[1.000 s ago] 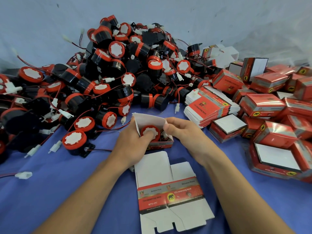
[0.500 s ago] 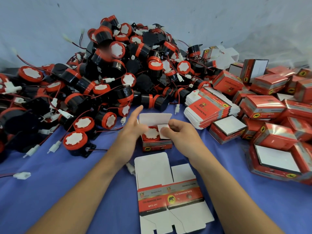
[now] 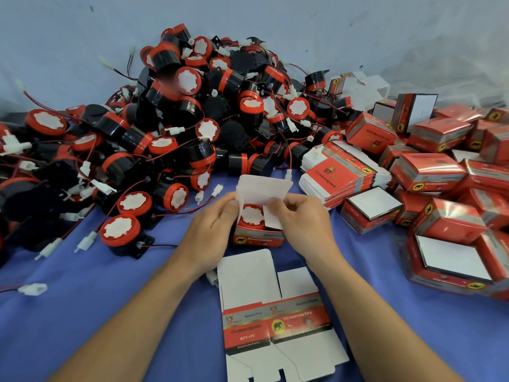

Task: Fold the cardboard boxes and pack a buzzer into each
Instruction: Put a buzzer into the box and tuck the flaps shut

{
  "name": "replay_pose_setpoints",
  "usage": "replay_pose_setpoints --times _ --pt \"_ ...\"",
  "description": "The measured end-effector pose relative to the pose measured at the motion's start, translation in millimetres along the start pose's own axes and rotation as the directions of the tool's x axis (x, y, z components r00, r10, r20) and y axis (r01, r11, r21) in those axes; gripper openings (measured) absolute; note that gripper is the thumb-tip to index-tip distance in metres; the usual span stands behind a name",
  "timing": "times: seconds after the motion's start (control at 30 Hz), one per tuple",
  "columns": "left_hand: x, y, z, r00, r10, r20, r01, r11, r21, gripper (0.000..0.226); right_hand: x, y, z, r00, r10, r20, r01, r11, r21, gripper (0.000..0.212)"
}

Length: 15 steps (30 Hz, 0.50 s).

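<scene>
A small red cardboard box (image 3: 259, 239) stands on the blue cloth in the middle. A red and black buzzer (image 3: 252, 216) with a white face sits inside it. The box's white lid flap (image 3: 264, 188) stands up at the back. My left hand (image 3: 213, 232) pinches the left side flap at the box's left edge. My right hand (image 3: 303, 224) pinches the right side flap (image 3: 272, 217), which leans in over the buzzer. A flat unfolded box (image 3: 275, 321) lies on the cloth just in front of the box, between my forearms.
A big heap of loose buzzers (image 3: 179, 128) with wires and white plugs fills the back and left. A stack of flat boxes (image 3: 338, 175) lies right of the middle. Several packed red boxes (image 3: 440, 210) crowd the right side. A white wall rises behind.
My left hand has come off the buzzer and taken the left flap. The right side flap has folded in over the buzzer, and the lid flap stands more upright.
</scene>
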<state>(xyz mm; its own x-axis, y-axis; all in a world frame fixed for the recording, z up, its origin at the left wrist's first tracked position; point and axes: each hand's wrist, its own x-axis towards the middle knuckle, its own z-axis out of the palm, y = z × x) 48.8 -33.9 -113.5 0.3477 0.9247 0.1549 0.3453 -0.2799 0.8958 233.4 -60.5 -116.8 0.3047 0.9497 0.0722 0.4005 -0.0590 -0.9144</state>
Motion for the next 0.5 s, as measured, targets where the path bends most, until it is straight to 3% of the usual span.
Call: replay_pose_setpoints --times 0.17,0.27,0.33,0.4,0.5 --pt "-1.4 0.8 2.0 0.997 0.074 0.015 -0.075 0.997 0.036 0.048 2.5 -1.3 5.1 0.997 -0.016 -0.071 0.015 1.000 -0.011 0.041" --pt "3.3 -5.8 -0.5 0.996 0.086 -0.026 -0.087 0.995 -0.046 0.055 0.8 -0.2 12.9 0.998 -0.026 -0.065 0.025 1.000 -0.016 0.030" --pt "7.3 -8.8 -2.6 0.996 0.064 -0.059 -0.072 0.987 -0.141 0.061 -0.4 -0.6 13.8 0.999 -0.034 0.008 0.033 0.994 0.108 0.021" --pt "10.0 -9.8 -6.3 0.997 0.012 -0.080 -0.027 0.981 -0.190 0.066 0.4 -3.6 9.3 0.994 -0.039 0.102 0.007 0.954 0.299 0.033" --pt "12.7 -13.4 -14.4 1.000 -0.012 -0.012 0.009 0.982 -0.187 0.046 2.3 -6.9 -4.6 0.953 -0.028 0.300 -0.105 0.903 0.416 0.040"
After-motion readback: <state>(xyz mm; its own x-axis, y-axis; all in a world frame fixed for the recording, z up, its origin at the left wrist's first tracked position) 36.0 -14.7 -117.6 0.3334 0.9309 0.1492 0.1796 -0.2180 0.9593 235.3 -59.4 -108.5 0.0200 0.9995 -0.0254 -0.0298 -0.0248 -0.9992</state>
